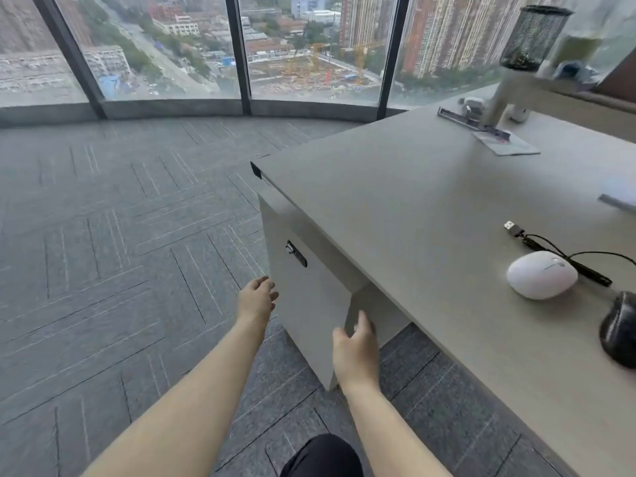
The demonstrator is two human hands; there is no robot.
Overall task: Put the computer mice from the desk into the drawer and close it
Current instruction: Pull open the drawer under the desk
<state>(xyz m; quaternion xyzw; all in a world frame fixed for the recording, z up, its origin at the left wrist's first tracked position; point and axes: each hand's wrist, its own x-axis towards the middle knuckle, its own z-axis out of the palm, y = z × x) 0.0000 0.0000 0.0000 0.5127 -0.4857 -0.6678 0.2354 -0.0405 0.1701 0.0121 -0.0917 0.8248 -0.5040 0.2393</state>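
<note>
Seen from above, looking down past two bare forearms toward a pale grey laminate desk [395, 187] beside a curved wall of tall windows. Left hand [257, 299] loosely open, fingers slightly curled, at the far edge of the light grey cabinet front [309, 304] under the desk; touching or just short of it, cannot tell; nothing held. Right hand [356, 352] reaching to the near edge of that same panel, thumb raised against it and fingers hidden behind the edge, apparently hooked round it. Panel marked by a small black lock plate [296, 253] near its top, and standing a little out from the cabinet body, with a shadowed gap showing to its right. Up on the desktop, well apart from both hands: a smooth white oval computer mouse [542, 275], and just nearer at the picture's right edge, a dark black computer mouse [619, 328], partly cut off. Thin black cable with a USB plug [557, 251] lying just behind the white mouse. Farther back, a black mesh pen cup [535, 37] on a raised shelf. Grey patterned carpet [120, 253] below.
</note>
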